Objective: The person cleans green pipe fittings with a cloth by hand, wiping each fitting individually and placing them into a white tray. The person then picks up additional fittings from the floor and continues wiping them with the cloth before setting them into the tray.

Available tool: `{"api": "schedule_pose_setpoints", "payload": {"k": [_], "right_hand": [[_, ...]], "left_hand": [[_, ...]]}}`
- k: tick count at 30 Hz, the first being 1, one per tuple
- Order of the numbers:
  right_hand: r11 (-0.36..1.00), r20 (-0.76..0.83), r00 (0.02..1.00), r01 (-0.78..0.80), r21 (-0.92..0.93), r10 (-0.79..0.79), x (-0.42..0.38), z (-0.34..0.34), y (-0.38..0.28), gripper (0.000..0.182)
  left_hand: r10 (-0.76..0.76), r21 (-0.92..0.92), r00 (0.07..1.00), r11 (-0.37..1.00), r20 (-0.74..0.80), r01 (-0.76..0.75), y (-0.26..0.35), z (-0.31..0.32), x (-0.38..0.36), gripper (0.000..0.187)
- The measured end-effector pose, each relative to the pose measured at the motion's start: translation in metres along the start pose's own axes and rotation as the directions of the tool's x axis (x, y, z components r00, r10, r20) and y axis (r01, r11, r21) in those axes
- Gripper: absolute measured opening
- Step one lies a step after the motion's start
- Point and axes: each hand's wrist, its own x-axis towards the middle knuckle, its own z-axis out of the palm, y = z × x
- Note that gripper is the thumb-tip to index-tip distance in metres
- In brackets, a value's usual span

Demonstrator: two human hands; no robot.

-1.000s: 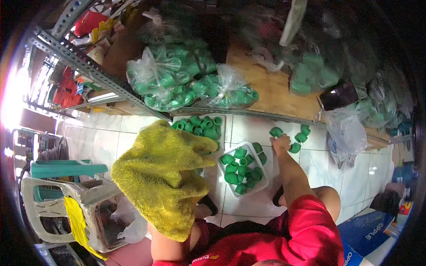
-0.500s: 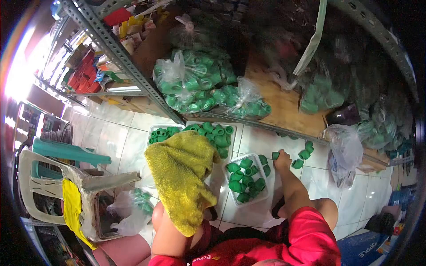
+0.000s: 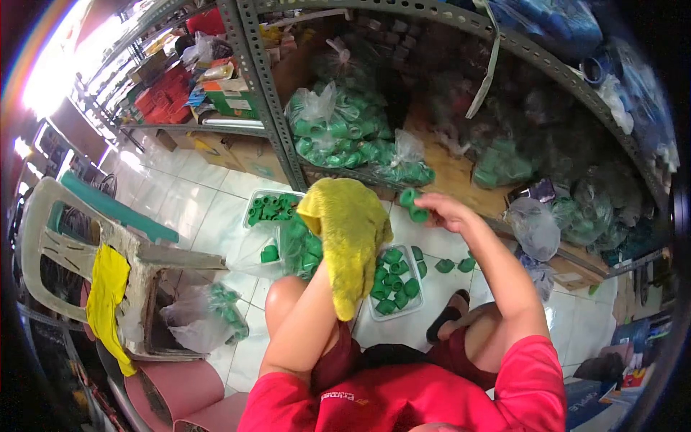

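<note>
A fuzzy yellow cloth (image 3: 349, 223) is draped over my left hand and hides its fingers; my left forearm (image 3: 306, 324) comes out below it. Raised to the right of the cloth, my right hand (image 3: 446, 210) grips a green pipe fitting (image 3: 412, 204) between thumb and fingers. Under and beside the cloth, a white tray (image 3: 394, 314) holds several green fittings. Loose green elbow fittings (image 3: 445, 266) lie on the tiles to its right. Another tray (image 3: 256, 194) of green fittings stands behind the cloth, next to a clear plastic bag (image 3: 252, 248).
Metal shelving (image 3: 263, 93) rises ahead, with tied bags of green fittings (image 3: 338, 126) on its lower board. At left stand a worn plastic chair (image 3: 54, 248) with a yellow cloth (image 3: 108, 295) and a bag (image 3: 198, 317). Clear bags (image 3: 534, 227) hang at right.
My right hand has lifted from the floor with a green fitting in it, toward the cloth. My left hand and the yellow cloth have moved up and right. The camera view has shifted.
</note>
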Motion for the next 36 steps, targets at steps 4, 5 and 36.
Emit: {"api": "schedule_pose_setpoints", "payload": {"k": [4, 5, 36], "right_hand": [[0.962, -0.235, 0.933, 0.256, -0.099, -0.272, -0.074, 0.073, -0.049, 0.036], [0.898, -0.297, 0.860, 0.333, -0.287, -0.414, -0.084, 0.082, -0.047, 0.036], [0.535, 0.026, 0.772, 0.416, 0.735, -0.635, -0.113, 0.016, -0.008, 0.031]], "left_hand": [[-0.005, -0.014, 1.000, 1.000, 0.023, 0.006, -0.021, 0.018, 0.011, 0.036], [-0.004, 0.039, 0.997, 0.999, 0.077, 0.001, -0.027, 0.049, 0.008, 0.031], [-0.189, 0.208, 0.981, 0.959, -0.045, 0.194, 0.025, 0.124, -0.014, 0.030]]}}
